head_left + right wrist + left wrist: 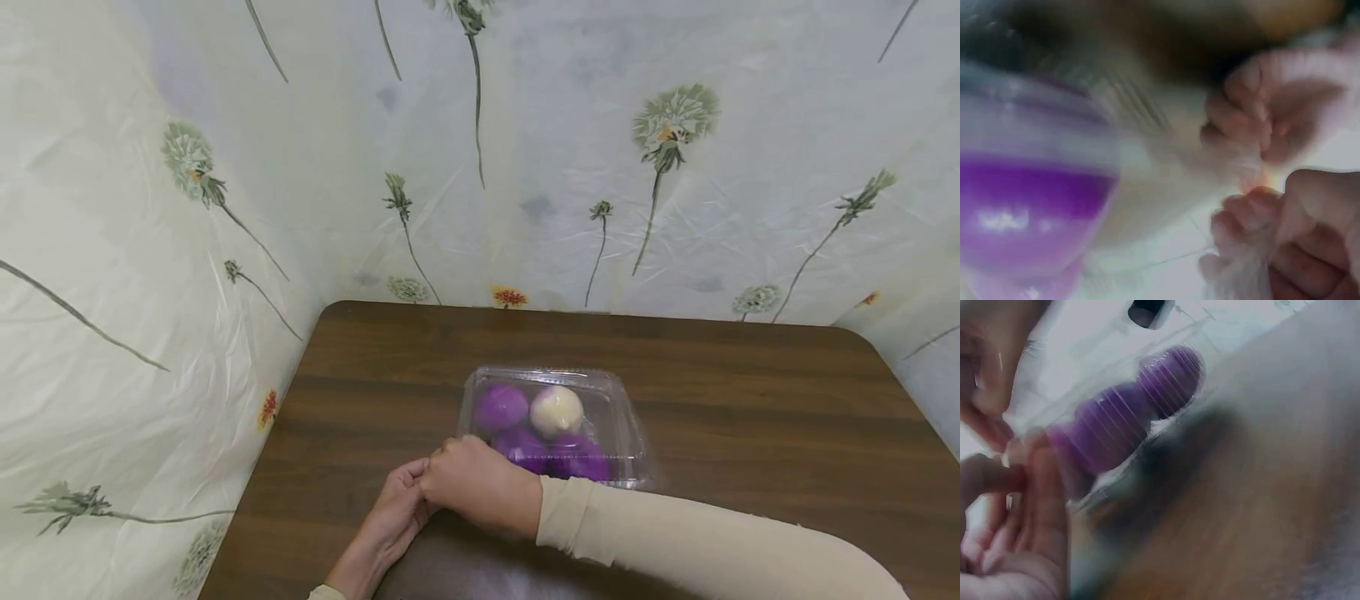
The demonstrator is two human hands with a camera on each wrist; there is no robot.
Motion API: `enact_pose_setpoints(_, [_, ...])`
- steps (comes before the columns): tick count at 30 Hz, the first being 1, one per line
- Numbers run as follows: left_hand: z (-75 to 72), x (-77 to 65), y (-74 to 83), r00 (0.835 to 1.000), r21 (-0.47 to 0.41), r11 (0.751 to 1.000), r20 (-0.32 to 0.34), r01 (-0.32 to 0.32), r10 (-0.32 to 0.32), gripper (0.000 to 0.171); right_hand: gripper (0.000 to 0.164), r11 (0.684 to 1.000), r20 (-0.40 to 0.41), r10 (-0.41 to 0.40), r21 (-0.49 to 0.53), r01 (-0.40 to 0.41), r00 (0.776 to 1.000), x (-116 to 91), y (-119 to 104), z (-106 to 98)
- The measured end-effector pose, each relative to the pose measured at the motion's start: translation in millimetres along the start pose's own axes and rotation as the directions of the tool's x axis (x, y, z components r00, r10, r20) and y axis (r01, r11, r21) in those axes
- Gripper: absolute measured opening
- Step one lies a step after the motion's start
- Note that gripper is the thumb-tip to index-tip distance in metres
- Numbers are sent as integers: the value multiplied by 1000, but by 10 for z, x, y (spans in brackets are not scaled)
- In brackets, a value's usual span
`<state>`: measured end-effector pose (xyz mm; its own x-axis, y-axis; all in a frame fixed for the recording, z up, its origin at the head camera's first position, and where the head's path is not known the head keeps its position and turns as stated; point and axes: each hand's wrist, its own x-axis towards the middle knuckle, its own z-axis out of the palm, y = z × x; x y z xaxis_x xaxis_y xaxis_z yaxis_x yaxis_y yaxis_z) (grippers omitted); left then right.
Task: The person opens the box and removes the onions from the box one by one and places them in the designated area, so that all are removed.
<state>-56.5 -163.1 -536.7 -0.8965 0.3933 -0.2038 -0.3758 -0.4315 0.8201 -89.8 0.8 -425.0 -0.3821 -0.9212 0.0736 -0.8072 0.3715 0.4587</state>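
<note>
Film (1238, 280) pinched by left hand (397, 508) and right hand (480, 483), fingers curled | kept gathered, apparently, beside box (619, 417)

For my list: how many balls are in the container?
4: rear purple ball; whitish ball to its right; left front purple ball; right front purple ball. More may be hidden.

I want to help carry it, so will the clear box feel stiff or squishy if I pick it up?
The clear box would probably bend if squeezed, because its walls look thin and see-through. It might feel slippery, since its surface shines. The round things inside may roll a bit, as there's a gap beside them.
</note>
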Motion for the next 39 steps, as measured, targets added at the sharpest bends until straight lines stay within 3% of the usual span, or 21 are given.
enact_pose_setpoints(7, [-7, -11, -33, 998, -1, 1000, 63, -25, 25, 22, 16, 986, -12, 55, 160, -52, 998, -49, 229, -75])
enact_pose_setpoints(13, [143, 67, -66, 997, 12, 1000, 69, 23, -23, 18, 13, 986, -98, 81, 152, -65, 992, -156, 428, -91])
enact_pose_setpoints(18, [307, 133, -91, 996, -28, 996, 12, 87, -87, 30, 2, 984, -196, 88, 168, -55, 977, -177, 568, -108])
enact_pose_setpoints(24, [461, 190, -136, 993, -55, 994, -68, 96, -100, 27, 14, 969, -274, 112, 245, -44, 955, -197, 652, -129])
enact_pose_setpoints(30, [534, 268, -153, 992, -49, 997, -106, 67, -72, 22, 25, 941, -365, 175, 336, -46, 914, -287, 813, -159])
enact_pose_setpoints(34, [546, 283, -159, 991, -32, 997, -119, 64, -68, 12, 29, 927, -386, 222, 367, -72, 896, -350, 939, -191])
enact_pose_setpoints(39, [531, 270, -171, 992, -10, 998, -113, 61, -62, 5, 35, 893, -356, 300, 431, -129, 885, -475, 1089, -238])
